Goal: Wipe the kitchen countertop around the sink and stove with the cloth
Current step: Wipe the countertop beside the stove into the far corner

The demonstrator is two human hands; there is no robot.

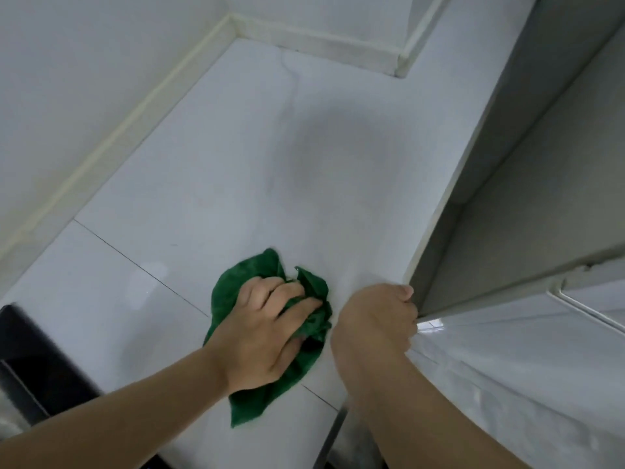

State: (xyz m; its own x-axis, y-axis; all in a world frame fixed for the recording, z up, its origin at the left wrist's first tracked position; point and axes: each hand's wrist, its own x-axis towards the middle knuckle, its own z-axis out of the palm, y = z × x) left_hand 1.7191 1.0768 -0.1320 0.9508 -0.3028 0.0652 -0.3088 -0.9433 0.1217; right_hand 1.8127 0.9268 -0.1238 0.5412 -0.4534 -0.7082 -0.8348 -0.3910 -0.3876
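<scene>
A crumpled green cloth [236, 289] lies on the white countertop [243, 170], near its front edge. My left hand [263, 330] presses down on the cloth with the fingers curled into its folds. Just to the right, my right hand [375, 326] is closed into a fist at the lower corner of an open cabinet door [436, 211]; whether it grips the door edge is hidden by the knuckles. A dark damp smear shows on the counter beyond the cloth.
A black stove edge [30, 360] sits at the lower left. White walls with a cream backsplash strip [111, 140] bound the counter at left and back. The open cabinet [541, 164] overhangs the right side.
</scene>
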